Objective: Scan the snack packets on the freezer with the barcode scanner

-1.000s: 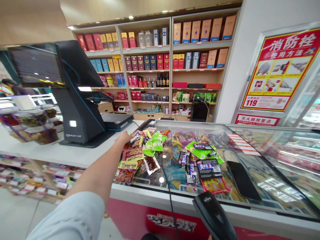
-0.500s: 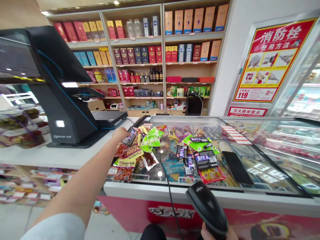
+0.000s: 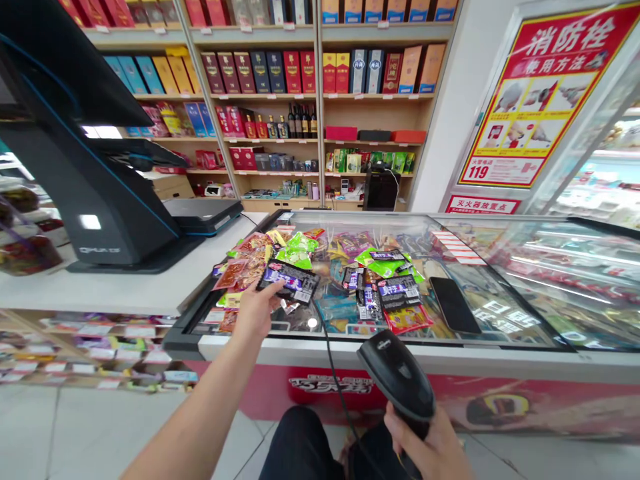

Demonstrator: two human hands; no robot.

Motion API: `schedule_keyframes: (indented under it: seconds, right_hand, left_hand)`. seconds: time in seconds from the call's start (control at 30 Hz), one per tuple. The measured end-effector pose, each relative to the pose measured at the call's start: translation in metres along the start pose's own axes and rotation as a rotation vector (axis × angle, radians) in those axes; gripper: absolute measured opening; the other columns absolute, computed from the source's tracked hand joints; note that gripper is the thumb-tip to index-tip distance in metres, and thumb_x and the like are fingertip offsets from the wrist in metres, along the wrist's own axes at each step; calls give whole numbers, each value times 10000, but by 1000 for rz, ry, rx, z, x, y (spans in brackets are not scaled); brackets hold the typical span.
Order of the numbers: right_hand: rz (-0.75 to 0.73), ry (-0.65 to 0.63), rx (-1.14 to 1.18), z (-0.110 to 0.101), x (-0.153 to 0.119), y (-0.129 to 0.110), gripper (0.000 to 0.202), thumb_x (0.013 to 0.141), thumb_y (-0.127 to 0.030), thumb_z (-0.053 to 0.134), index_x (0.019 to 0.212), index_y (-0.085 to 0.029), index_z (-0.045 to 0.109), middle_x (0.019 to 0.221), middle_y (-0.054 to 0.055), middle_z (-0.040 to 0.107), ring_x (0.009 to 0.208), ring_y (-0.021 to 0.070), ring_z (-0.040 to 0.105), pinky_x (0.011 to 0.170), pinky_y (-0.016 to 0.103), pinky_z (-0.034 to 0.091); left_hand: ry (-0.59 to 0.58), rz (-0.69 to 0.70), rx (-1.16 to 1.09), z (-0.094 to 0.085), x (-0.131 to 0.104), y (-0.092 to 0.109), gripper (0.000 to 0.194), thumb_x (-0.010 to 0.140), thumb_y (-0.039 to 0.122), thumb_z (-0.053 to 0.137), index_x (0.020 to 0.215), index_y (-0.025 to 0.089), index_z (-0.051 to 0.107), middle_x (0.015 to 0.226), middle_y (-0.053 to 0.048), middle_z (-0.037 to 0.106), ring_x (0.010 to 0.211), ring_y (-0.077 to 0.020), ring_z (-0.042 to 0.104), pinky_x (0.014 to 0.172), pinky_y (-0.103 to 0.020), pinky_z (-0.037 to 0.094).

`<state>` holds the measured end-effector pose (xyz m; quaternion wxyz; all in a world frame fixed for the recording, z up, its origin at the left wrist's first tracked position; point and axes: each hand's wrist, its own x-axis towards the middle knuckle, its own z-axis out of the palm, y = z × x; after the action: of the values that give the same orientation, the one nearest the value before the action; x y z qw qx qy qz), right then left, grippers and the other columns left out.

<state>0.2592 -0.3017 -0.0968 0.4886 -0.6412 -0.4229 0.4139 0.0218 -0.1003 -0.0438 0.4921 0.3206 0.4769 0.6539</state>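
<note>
My left hand [image 3: 259, 308] pinches the left part of a black snack packet [image 3: 295, 283] with purple and white print, above a pile of snack packets [image 3: 245, 260] on the glass-topped freezer [image 3: 330, 337]. Wrapped around the handle of a black barcode scanner [image 3: 397, 370], my right hand [image 3: 425, 443] stays in front of the freezer's edge. The scanner's head points up and away from me, and its cable hangs to the left. Right of the pile lies a second group of packets, including a black packet [image 3: 399, 292] and a red packet [image 3: 407, 319].
A dark phone [image 3: 455, 305] lies on the glass at the right. On the white counter [image 3: 125, 290] at left stands a point-of-sale scale [image 3: 120, 213]. Shelves of boxes [image 3: 275, 72] line the back wall. The scanner cable [image 3: 334, 373] crosses the freezer's front.
My left hand has drawn back from the far side of the pile, bringing the black snack packet nearer. The view has tilted down, showing more of my right hand on the scanner.
</note>
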Motion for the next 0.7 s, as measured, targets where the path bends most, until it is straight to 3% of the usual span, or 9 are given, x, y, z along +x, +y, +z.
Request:
schedule_keyframes:
  seconds: [0.13,0.27,0.43,0.7]
  right_hand:
    - [-36,-24,-62,-3,-2,-4,417,678,-593,678,736,-182,644,516,18,612,509,196,593,558,302,518]
    - [-60,-90,-144,-3,-6,-6,406,702,-574,670,790,-178,686,507,27,632,534,206,607,561,290,506]
    - [-54,-108,-195,-1,-6,-9,392,731,-549,650,825,-171,690,512,23,638,531,209,611,564,284,495]
    - [-54,-114,-245,4,1,-5,380,764,-517,629,881,-160,681,518,17,645,524,214,628,547,283,495]
  left_hand:
    - [1,-68,-57,13,-36,-43,461,422,305,828,801,148,617,742,-32,685,654,-173,645,577,-269,503]
    - [24,-70,-116,19,-58,-69,487,410,267,838,825,166,604,778,-12,692,713,-150,639,709,-285,508]
    - [-50,-13,39,14,-63,-81,411,493,377,817,787,139,656,750,-37,700,702,-167,622,766,-324,498]
    - [-14,41,139,10,-60,-87,414,545,439,782,815,141,679,766,-44,707,707,-173,612,741,-303,475]
